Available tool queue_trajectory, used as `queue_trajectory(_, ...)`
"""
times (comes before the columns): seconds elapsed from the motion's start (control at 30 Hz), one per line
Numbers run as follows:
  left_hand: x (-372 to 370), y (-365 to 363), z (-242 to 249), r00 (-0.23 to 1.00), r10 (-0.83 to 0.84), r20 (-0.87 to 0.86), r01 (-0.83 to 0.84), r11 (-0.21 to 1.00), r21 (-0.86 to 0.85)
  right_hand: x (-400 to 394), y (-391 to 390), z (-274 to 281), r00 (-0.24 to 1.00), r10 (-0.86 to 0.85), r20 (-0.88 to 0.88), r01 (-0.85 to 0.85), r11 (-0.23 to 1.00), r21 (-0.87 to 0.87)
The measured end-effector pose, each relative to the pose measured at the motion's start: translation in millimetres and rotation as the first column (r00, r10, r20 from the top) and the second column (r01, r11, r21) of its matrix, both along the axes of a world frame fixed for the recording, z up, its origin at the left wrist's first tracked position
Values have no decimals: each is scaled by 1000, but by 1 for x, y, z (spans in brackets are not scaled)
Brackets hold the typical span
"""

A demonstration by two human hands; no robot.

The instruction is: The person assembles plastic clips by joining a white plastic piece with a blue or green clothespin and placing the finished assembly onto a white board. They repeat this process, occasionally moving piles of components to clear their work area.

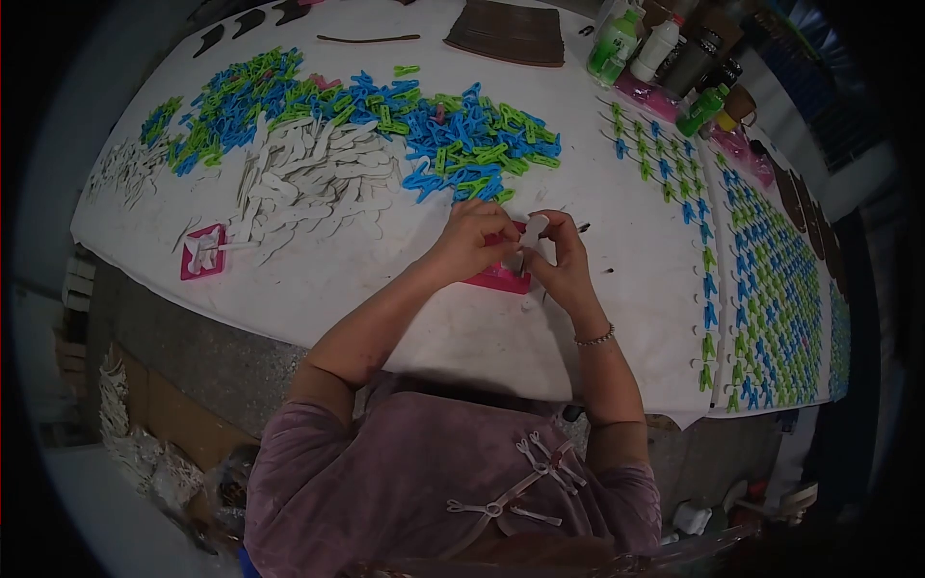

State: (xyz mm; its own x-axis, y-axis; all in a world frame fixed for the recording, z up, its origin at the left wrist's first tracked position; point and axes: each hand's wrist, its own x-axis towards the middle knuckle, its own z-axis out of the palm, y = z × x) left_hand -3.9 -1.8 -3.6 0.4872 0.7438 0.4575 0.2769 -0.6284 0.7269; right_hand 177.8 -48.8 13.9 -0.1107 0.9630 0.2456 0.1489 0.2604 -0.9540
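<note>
My right hand (561, 260) pinches a flat white strip (534, 229) with a rounded end between thumb and fingers. Close beside it, my left hand (472, 241) is closed with fingertips pressed together near the strip; what they grip, if anything, is hidden. Both hands are above a pink tray (501, 281), which they partly cover. To the left spreads a heap of similar white strips (323, 173). Behind my hands lies a large pile of blue and green clothespins (453, 135).
A second pink tray (224, 258) holds white material and a white stick. On the right, rows of clothespins clipped to small pieces (771, 289) cover boards. Bottles (615, 46) stand at the back right, near a brown slatted piece (506, 34).
</note>
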Motion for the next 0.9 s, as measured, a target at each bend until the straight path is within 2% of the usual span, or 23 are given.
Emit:
queue_trajectory(0.07,-2,-1,1,1000,-18,16,19,999,-29,1,2,-9,1000,-8,-11,8,1000,-28)
queue_trajectory(0.13,-4,-2,5,1000,-13,6,13,1000,16,-2,2,-8,1000,-15,-21,14,998,-55)
queue_trajectory(0.2,-7,-3,14,998,-2,62,2,1000,0,-5,1,-4,993,-43,115,38,998,42)
queue_trajectory(0.27,-10,-5,28,993,6,115,-4,1000,-17,-6,4,-12,988,-50,144,43,998,55)
queue_trajectory(0.33,-12,-6,38,995,4,100,-12,997,82,-8,6,-13,983,-60,175,49,997,66)
queue_trajectory(0.4,-13,-4,40,996,-14,87,9,998,60,-10,7,-10,958,-64,281,22,988,152)
queue_trajectory(0.53,-19,-2,37,998,-23,54,20,998,59,-7,8,-14,959,-61,277,26,991,129)
queue_trajectory(0.6,-24,-2,33,1000,-11,17,10,998,54,-1,8,-14,924,-89,371,-5,970,244)
queue_trajectory(0.7,-23,0,20,1000,-3,-26,4,999,37,11,4,-16,879,-113,463,-17,963,268)
queue_trajectory(0.9,-16,2,5,996,-45,-76,45,999,-4,20,-1,-7,843,-124,523,-13,968,251)
